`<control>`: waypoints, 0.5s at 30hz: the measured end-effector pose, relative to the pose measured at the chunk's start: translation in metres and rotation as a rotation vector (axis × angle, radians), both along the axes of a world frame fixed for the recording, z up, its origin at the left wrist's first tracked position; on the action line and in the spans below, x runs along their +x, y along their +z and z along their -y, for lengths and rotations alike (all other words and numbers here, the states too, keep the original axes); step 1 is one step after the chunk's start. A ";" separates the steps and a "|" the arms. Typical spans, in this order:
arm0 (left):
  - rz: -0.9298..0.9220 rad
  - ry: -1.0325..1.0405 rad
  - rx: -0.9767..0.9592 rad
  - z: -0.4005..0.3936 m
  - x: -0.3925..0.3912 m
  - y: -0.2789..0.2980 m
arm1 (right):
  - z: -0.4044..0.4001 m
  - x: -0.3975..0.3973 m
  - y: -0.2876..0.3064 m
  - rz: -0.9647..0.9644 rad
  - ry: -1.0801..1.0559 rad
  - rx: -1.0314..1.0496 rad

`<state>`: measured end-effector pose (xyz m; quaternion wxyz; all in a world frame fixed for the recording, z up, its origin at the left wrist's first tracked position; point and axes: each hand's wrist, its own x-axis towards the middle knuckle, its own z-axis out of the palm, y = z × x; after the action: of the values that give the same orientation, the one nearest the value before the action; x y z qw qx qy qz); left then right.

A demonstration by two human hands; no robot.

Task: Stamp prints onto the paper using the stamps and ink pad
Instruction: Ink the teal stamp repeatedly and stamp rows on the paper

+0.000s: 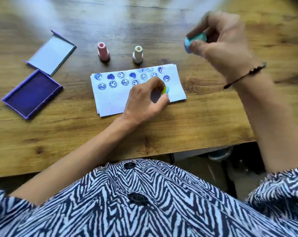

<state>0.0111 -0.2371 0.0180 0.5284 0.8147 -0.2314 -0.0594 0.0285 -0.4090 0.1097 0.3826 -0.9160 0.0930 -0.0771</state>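
A folded white paper (176,93) lies mid-table with several blue smiley and heart prints along its upper part. My left hand (144,98) rests on the paper and pinches a small light-blue piece with a yellow smiley face (165,91), perhaps a stamp cap. My right hand (220,40) is raised above the table to the right, blurred, gripping a teal stamp (194,41) on its side. The open purple ink pad (32,94) sits at the left. A pink stamp (103,51) and a cream stamp (138,54) stand upright behind the paper.
The ink pad's lid (50,53) lies open-side up behind the pad. The wooden table (204,127) ends at its front edge near my torso, with floor and dim objects below at the right. A dark cord bracelet is on my right wrist.
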 end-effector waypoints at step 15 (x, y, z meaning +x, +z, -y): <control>-0.218 0.051 -0.269 -0.010 -0.012 0.005 | -0.025 -0.057 -0.022 -0.027 -0.098 0.510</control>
<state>-0.0008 -0.2270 0.0229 0.6562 0.7308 -0.1578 -0.1026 -0.0282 -0.3841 0.0877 0.5958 -0.7851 0.1590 -0.0575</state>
